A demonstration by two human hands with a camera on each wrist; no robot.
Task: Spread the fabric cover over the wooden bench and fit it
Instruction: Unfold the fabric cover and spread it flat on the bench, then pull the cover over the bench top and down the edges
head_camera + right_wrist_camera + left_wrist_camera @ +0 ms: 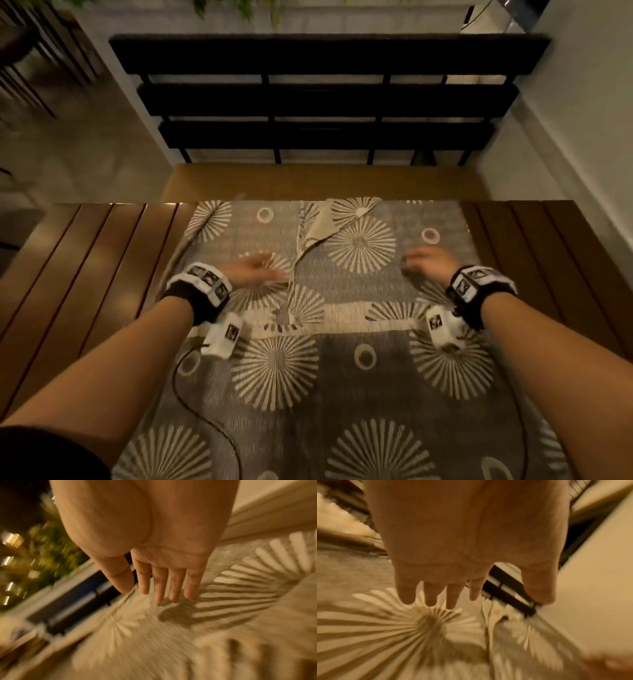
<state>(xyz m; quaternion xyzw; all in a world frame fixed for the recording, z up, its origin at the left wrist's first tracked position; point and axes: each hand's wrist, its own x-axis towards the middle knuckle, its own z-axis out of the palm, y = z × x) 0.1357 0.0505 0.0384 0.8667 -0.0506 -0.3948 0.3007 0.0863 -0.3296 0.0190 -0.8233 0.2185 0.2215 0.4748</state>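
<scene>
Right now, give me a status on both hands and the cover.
Left hand and right hand open, fingers straight over the fabric cover. Cover partly spread on wooden bench. Far edge folded back, not smoothed.

left hand [462, 540] — fingers straight, spread | over fabric cover [385, 628] — sunburst print, blurred

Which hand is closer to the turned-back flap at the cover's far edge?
Left. The left hand sits just left of the flap and the fold running down from it; the right hand is farther off to the flap's right.
</scene>
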